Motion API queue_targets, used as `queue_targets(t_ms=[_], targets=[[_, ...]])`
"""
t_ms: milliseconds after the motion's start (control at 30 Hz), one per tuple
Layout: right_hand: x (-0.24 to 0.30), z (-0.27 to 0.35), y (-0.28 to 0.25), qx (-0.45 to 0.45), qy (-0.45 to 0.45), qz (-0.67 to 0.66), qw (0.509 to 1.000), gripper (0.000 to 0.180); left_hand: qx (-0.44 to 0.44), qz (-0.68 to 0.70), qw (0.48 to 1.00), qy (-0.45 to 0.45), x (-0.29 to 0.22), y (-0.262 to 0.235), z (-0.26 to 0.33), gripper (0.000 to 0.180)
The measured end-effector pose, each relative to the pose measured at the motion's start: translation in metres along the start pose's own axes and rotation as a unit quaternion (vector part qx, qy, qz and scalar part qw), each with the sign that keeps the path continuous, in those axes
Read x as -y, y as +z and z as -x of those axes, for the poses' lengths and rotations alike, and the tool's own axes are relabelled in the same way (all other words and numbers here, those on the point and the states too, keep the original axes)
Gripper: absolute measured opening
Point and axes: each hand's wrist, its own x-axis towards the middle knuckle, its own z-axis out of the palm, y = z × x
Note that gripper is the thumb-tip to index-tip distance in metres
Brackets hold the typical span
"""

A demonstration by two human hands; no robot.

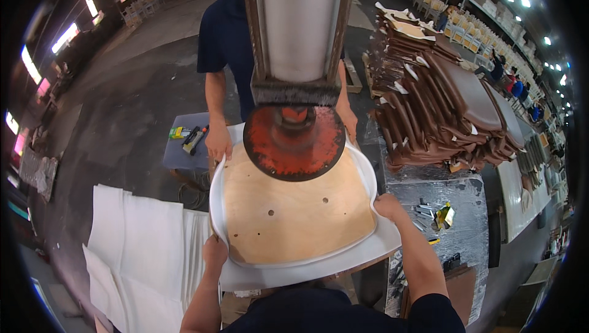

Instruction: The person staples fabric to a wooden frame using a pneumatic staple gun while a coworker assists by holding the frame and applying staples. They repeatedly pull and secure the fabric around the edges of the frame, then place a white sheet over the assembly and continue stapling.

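A pale plywood seat panel with several holes lies on a white padded sheet whose edge curls up around it. My left hand is closed on the sheet's edge at the near left. On the right side, my right hand grips the same sheet's edge. A round red press plate under a grey column covers the far middle of the panel; whether it touches the wood I cannot tell. A co-worker's hand is at the far left corner, and their other arm reaches the far right.
Stacked brown upholstery covers stand at the right. A plastic-wrapped table there carries metal strips and a yellow packet. White sheets are piled at the left. Behind them a grey stool bears a stapler-like tool.
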Motion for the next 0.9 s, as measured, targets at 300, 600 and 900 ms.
queue_targets(t_ms=[300,600,900], targets=[[0.026,0.037,0.029,-0.173,-0.007,-0.012,0.985,0.037,-0.077,-0.067,0.994,-0.025,-0.012,0.007,0.022,0.033],[0.025,0.041,0.032,-0.208,-0.02,-0.04,0.977,0.035,-0.095,-0.047,0.994,0.002,-0.005,0.009,0.027,0.032],[0.013,0.029,0.018,-0.104,0.0,-0.044,0.994,0.048,-0.107,-0.025,0.994,0.028,-0.012,0.005,0.024,0.032]])
